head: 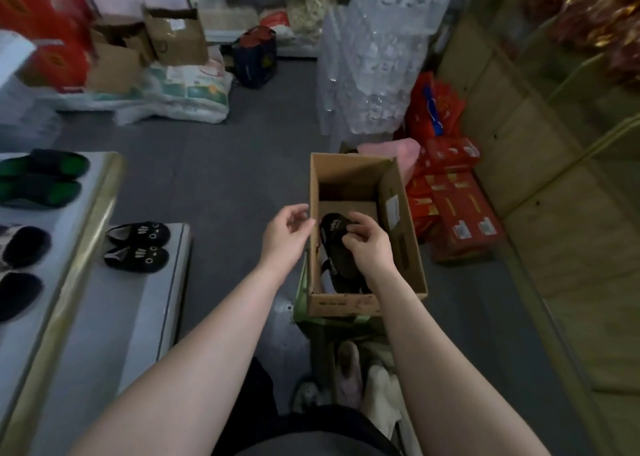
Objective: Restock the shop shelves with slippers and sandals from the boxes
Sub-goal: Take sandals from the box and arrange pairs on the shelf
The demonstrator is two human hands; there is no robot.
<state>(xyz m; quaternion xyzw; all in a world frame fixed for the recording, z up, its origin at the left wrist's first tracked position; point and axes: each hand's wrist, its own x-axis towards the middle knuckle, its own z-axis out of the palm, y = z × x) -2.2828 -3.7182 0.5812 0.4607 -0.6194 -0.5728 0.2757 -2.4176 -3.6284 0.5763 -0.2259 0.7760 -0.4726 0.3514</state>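
Head view looks down on a person bent over an open cardboard box point(349, 178) that sits on a low green stand in the shop aisle. Their right hand point(369, 244) is inside the box with its fingers closed around the strap of a black sandal point(334, 239), which lies in the near half of the box; something dark lies under it, perhaps its partner, though I cannot tell for sure. Their left hand point(285, 234) hangs just outside the box's left wall, fingers loosely curled and holding nothing. Well off to the left, the pale shelf point(145, 303) already carries a pair of black cat-face slippers point(138, 246), and a higher tier beside it holds dark green-lined slippers point(43, 177) and some fuzzy black ones point(20, 272). By my reading, this is the picking step: the sandal is gripped but not yet out of the box. Next, I would expect it to need a lift clear of the tall cardboard walls, probably with the free hand reaching in for whatever lies beneath, and then a carry leftward across the aisle to a bare stretch of shelf.
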